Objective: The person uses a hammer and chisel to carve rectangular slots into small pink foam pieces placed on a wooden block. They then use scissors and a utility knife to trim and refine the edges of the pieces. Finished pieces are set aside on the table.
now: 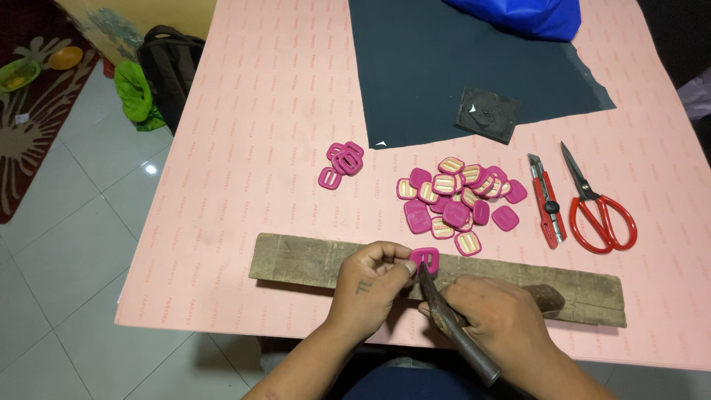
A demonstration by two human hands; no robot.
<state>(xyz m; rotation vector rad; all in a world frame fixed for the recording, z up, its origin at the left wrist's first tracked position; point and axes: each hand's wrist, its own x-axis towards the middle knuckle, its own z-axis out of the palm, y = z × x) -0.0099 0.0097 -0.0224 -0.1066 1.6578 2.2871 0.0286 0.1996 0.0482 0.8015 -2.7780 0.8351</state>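
At the lower centre of the frame, the left hand (370, 285) pinched 1 magenta square plastic buckle (425, 259) upright on the worn wooden plank (311, 261), while the right hand (498, 320) clenched dark metal pliers (444, 315) at it. A slipping tip could have jabbed the thumb or cracked the buckle.

The left hand (370, 285) and right hand (498, 318) crowd the wooden plank (311, 261) at lower centre. Just above, a heap of magenta buckles (455, 198) blocks the way upward; a smaller cluster (341, 163) sits to its left. The utility knife (546, 210) and red scissors (601, 211) bar the right. Bare pink sheet (244, 133) lies open at left.
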